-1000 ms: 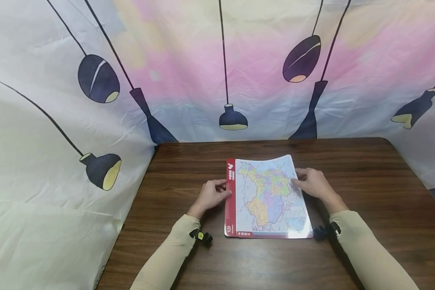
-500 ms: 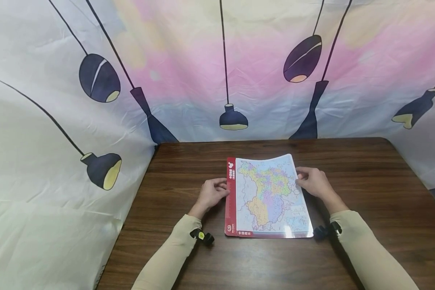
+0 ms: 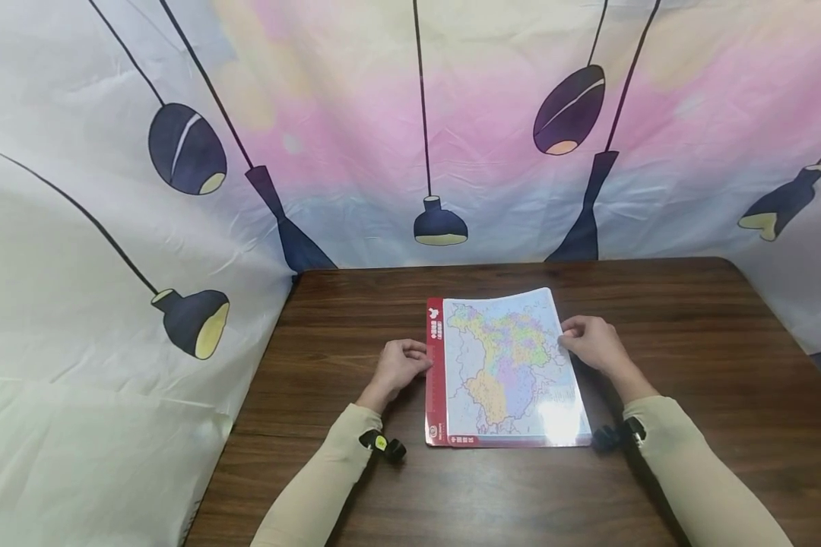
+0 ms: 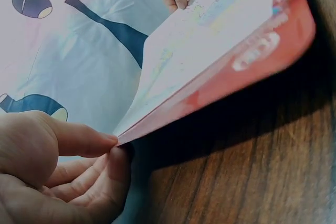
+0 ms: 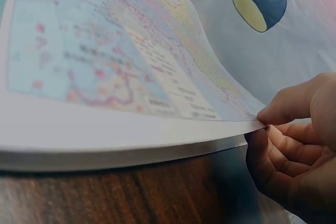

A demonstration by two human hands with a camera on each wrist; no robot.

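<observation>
A person sits at a dark brown wooden desk, both forearms in beige sleeves reaching forward. At the left, the left hand rests at the red spine edge of a thin, glossy booklet with a colourful printed map on its cover and a red border. The left wrist view shows the thumb and curled fingers pinching that red edge, so this hand is clamped on the booklet. The booklet lies near the middle of the desk, closer to the front edge than the back, its long sides running front to back. Its top map page curves upward along the right side. At the right, the right hand holds that raised page edge; the right wrist view shows the thumb above and the bent fingers below, clamped on the sheet while the pages beneath stay flat on the desk. Behind and to both sides of the desk hangs a pale fabric backdrop printed with dark blue hanging lamps on pink and cream washes.
</observation>
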